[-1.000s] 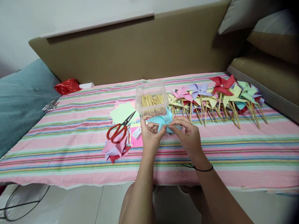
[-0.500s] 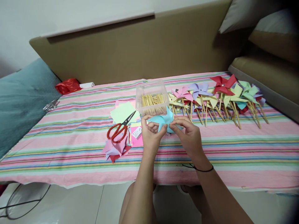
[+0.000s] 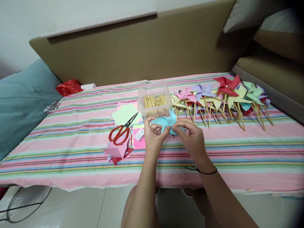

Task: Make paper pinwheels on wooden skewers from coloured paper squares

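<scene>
A light-blue paper pinwheel (image 3: 163, 122) with folded blades is held between both hands, just in front of the stick box. My left hand (image 3: 154, 134) is closed on its left side, thumb pressed near the centre. From the right, my right hand (image 3: 190, 136) pinches at the pinwheel's middle with thumb and forefinger. Whatever small piece sits between the fingertips is hidden. A clear plastic box (image 3: 140, 91) behind the hands holds many short wooden sticks (image 3: 155, 101). Left of my hands lie red-handled scissors (image 3: 122, 129) on coloured paper sheets (image 3: 124, 113).
Finished pinwheels on sticks (image 3: 228, 87) lie in a heap at the right. Pink and purple paper pieces (image 3: 118, 148) are by the scissors. A red plastic bag (image 3: 68, 87) sits at the far left. A striped cloth (image 3: 78, 126) covers the surface, with a sofa back (image 3: 133, 50) behind.
Almost nothing differs. Both hands stay on the blue pinwheel, with the fingertips shifting slightly at its centre.
</scene>
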Motion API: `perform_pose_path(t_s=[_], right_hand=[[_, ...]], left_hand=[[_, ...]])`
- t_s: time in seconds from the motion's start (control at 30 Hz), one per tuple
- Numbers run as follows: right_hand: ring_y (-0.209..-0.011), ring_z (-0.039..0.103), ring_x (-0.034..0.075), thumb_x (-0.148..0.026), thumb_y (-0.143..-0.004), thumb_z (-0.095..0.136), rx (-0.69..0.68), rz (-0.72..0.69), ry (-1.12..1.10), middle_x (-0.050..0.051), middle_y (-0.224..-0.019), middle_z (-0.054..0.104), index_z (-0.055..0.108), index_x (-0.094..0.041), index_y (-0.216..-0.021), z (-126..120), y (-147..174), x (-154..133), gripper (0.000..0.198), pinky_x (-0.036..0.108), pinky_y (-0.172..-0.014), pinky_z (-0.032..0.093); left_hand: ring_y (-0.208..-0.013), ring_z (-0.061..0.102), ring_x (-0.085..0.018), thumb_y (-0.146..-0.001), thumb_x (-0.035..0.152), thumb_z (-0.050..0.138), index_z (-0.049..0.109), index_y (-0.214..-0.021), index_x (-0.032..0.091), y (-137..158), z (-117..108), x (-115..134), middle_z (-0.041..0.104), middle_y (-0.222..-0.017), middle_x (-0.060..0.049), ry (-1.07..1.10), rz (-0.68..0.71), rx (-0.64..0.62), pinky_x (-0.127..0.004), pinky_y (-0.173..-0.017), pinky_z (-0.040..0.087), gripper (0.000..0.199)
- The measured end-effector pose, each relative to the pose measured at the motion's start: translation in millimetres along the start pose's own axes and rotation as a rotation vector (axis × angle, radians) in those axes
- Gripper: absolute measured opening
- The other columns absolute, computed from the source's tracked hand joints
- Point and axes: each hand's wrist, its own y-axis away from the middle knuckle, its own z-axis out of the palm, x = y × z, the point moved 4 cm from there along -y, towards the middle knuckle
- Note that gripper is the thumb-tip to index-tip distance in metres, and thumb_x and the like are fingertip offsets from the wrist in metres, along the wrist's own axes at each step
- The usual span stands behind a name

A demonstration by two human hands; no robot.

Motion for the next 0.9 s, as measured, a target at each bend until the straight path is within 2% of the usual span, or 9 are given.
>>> perform_pose_path(t_s=[0.13, 0.27, 0.4, 0.57, 0.73, 0.9], right_hand=[[-0.091, 0.057, 0.021, -0.020, -0.078, 0.065, -0.014, 0.032, -0.027, 0.004, -0.085, 0.061, 0.066, -0.022, -0.071, 0, 0, 2, 0.008, 0.038, -0.083, 0.044], [-0.098, 0.055, 0.022, -0.026, -0.075, 0.068, -0.057, 0.172, -0.112, 0.006, -0.099, 0.057, 0.068, -0.022, -0.071, 1, 1, 13, 0.006, 0.034, -0.074, 0.046], [-0.098, 0.054, 0.023, -0.031, -0.070, 0.072, -0.074, 0.286, -0.197, 0.007, -0.101, 0.055, 0.069, -0.022, -0.069, 2, 2, 22, 0.009, 0.032, -0.066, 0.047], [-0.099, 0.054, 0.024, -0.032, -0.068, 0.073, -0.066, 0.323, -0.246, 0.007, -0.099, 0.056, 0.068, -0.022, -0.066, 3, 3, 22, 0.011, 0.033, -0.069, 0.048], [-0.090, 0.057, 0.020, -0.031, -0.068, 0.073, -0.066, 0.332, -0.318, 0.004, -0.092, 0.055, 0.068, -0.021, -0.066, 4, 3, 19, 0.012, 0.032, -0.073, 0.050], [-0.077, 0.061, 0.016, -0.030, -0.061, 0.080, -0.015, 0.396, -0.430, 0.001, -0.089, 0.058, 0.058, -0.021, -0.074, 6, 3, 16, 0.027, 0.028, -0.062, 0.052]], left_hand=[[-0.054, 0.060, -0.007, -0.062, 0.017, 0.073, 0.037, -0.097, 0.024, 1, 1, 2, 0.061, -0.061, 0.008, -0.018, 0.024, -0.026, -0.019, -0.060, 0.048, 0.050], [-0.054, 0.059, -0.008, -0.061, 0.018, 0.073, 0.039, -0.095, 0.024, 2, 1, 4, 0.061, -0.061, 0.008, -0.055, 0.045, -0.032, -0.019, -0.059, 0.047, 0.049], [-0.054, 0.058, -0.008, -0.061, 0.019, 0.073, 0.040, -0.093, 0.024, 3, 0, 4, 0.060, -0.060, 0.008, -0.077, 0.059, -0.028, -0.020, -0.059, 0.047, 0.047], [-0.056, 0.059, -0.008, -0.063, 0.017, 0.072, 0.038, -0.094, 0.024, 3, -1, 5, 0.057, -0.059, 0.009, -0.109, 0.036, -0.082, -0.020, -0.061, 0.046, 0.047], [-0.055, 0.059, -0.008, -0.063, 0.017, 0.073, 0.038, -0.094, 0.024, 2, -2, 5, 0.058, -0.059, 0.010, -0.096, 0.015, -0.076, -0.019, -0.060, 0.045, 0.048], [-0.053, 0.059, -0.009, -0.059, 0.020, 0.077, 0.038, -0.095, 0.024, 1, -4, 3, 0.060, -0.058, 0.009, -0.052, -0.031, -0.047, -0.019, -0.056, 0.046, 0.053]])
